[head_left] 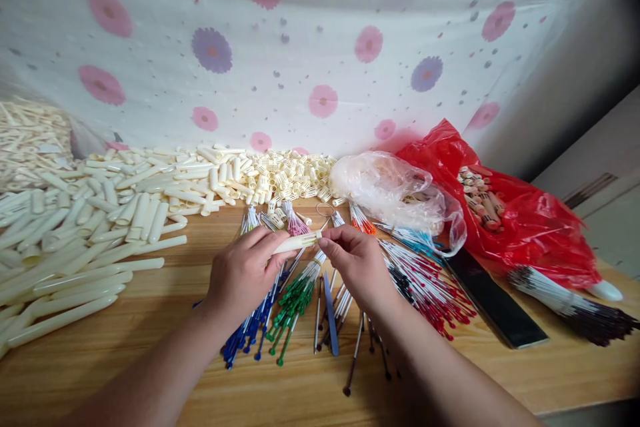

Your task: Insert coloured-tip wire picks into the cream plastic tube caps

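My left hand [244,275] is closed around a cream plastic pen barrel [296,243], held nearly level above the table. The barrel's slotted end points right. My right hand [359,265] pinches that end between thumb and fingers; any small part inside the pinch is hidden. Below the hands lie bundles of thin pen refills with white stems: blue-tipped refills [253,328], green-tipped refills [296,297] and red-tipped refills [433,280]. A blue-grey flat strip, perhaps tweezers [331,317], lies between the forearms, beside a few dark-tipped refills.
Cream tubes [95,220] are heaped on the left, short slotted pieces [287,175] at the back. A clear plastic bag [395,183] and a red bag [530,227] with small parts stand right. Nearby lie a black flat slab [495,300] and dark-tipped refills [575,303].
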Available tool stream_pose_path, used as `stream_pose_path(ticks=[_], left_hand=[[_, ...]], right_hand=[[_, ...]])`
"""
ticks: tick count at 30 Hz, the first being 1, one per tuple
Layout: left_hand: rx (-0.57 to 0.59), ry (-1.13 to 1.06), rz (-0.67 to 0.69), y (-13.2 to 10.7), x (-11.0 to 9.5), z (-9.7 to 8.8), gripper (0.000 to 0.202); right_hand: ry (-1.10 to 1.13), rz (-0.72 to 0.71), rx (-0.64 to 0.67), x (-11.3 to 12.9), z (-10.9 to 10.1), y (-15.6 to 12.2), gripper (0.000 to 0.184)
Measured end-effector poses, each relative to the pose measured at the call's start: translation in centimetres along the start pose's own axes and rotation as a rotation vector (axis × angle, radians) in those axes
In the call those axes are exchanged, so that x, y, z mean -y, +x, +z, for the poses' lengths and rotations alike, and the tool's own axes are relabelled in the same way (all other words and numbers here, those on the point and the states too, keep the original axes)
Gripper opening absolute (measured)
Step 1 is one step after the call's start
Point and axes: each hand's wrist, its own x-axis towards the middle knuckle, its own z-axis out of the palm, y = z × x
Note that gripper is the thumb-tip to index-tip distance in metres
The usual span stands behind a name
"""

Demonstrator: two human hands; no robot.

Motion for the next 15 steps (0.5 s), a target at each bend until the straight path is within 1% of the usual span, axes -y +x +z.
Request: stream_pose_path(ticks=[4, 8, 11, 15], left_hand=[[0.010, 0.021, 0.005, -0.04, 0.09, 0.08, 0.018], [0.010, 0.020, 0.001, 0.01, 0.17, 0.08, 0.018], [0.009, 0.014, -0.006, 0.03, 0.19, 0.03, 0.019], [0.006, -0.006, -0.003, -0.01, 0.22, 0.08, 0.020]], right_hand=[[-0.103, -0.030, 0.005, 0.00, -0.02, -0.07, 0.023], [-0.129, -0.047, -0.038, -0.04, -0.02, -0.04, 0.024], [-0.087, -0.022, -0.030, -0.08, -0.12, -0.02, 0.023], [0.064, 0.042, 0.009, -0.03, -0.06, -0.07, 0.021]])
